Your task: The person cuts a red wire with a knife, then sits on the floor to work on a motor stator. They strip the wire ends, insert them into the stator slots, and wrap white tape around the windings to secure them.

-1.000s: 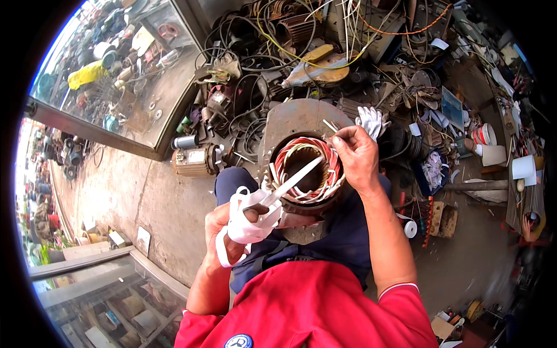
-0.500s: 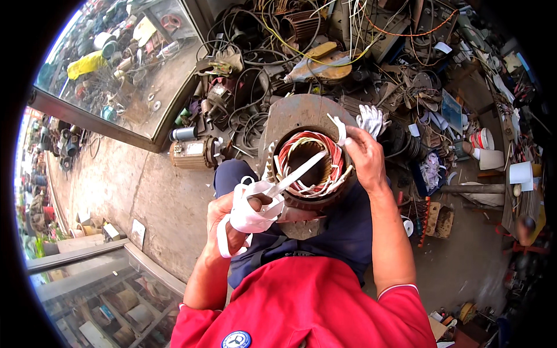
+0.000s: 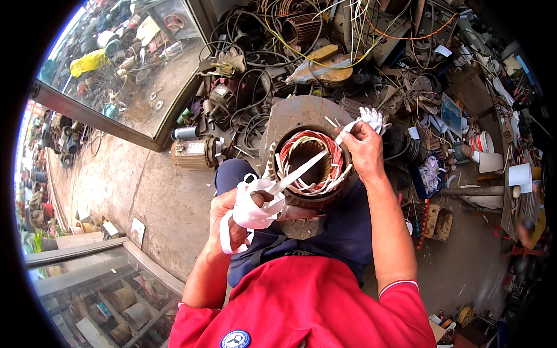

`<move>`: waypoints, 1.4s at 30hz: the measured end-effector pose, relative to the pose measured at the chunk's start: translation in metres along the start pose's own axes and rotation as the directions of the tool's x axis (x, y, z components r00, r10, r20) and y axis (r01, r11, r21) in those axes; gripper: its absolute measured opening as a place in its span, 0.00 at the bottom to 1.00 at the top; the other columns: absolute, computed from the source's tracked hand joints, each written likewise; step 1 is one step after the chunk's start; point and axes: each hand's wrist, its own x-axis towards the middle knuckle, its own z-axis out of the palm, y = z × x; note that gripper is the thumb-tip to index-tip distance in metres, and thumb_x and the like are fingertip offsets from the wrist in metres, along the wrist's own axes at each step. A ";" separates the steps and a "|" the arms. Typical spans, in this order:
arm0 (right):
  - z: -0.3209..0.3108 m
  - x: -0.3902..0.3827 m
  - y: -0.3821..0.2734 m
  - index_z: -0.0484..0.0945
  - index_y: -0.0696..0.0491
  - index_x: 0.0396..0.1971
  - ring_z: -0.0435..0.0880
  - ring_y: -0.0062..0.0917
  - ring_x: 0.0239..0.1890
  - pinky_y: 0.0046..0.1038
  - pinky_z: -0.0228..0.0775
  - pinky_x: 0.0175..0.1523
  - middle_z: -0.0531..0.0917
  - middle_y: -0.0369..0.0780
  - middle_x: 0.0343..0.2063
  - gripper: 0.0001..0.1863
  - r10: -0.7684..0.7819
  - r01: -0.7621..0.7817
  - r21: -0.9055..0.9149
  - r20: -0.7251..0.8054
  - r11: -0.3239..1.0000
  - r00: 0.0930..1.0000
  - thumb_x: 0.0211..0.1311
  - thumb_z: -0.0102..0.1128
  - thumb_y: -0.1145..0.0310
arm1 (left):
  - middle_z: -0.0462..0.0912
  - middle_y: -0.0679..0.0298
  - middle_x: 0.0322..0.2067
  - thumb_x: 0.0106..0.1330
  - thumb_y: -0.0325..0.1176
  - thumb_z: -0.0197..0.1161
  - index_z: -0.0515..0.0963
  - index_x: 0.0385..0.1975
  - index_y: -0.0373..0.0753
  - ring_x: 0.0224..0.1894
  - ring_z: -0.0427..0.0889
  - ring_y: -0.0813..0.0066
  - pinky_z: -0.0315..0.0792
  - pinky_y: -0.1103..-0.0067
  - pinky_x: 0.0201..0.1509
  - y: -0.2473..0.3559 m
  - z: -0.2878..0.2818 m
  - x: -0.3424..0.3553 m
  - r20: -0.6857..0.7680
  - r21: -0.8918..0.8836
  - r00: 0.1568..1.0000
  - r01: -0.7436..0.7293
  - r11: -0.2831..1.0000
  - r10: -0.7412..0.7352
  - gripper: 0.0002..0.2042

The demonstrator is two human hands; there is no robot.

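In front of me a motor stator (image 3: 312,202) stands with its round opening facing up, red and white wire windings (image 3: 285,152) lining the inside. Loops of white cloth tape (image 3: 255,213) hang around the fingers of my left hand (image 3: 222,216), which is closed on them at the near left of the stator. One flat strip of this tape runs up across the opening into the bore. At the right rim, my right hand (image 3: 366,152) pinches a white strip of tape (image 3: 346,131) between thumb and fingers. Where that strip passes among the windings is hidden.
The stator rests on a worn metal block (image 3: 304,108). A white glove (image 3: 375,119) lies just beyond my right hand. Cables and motor parts (image 3: 249,87) crowd the far side; a small motor (image 3: 193,152) sits on the floor at left. A glass-panelled door frame (image 3: 130,134) is farther left.
My right thumb and fingers have drawn closer together on the strip, and more of its flat width shows beside them. My left hand with the tape loops has hardly moved.
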 end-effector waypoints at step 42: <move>-0.005 -0.005 -0.019 0.83 0.61 0.37 0.76 0.13 0.27 0.20 0.70 0.34 0.83 0.34 0.27 0.15 0.023 -0.055 0.127 0.246 0.990 0.969 0.73 0.55 0.63 | 0.85 0.49 0.44 0.52 0.30 0.61 0.75 0.59 0.38 0.45 0.85 0.54 0.79 0.67 0.47 -0.125 0.089 0.364 0.473 0.870 0.776 -0.487 0.079 -0.419 0.29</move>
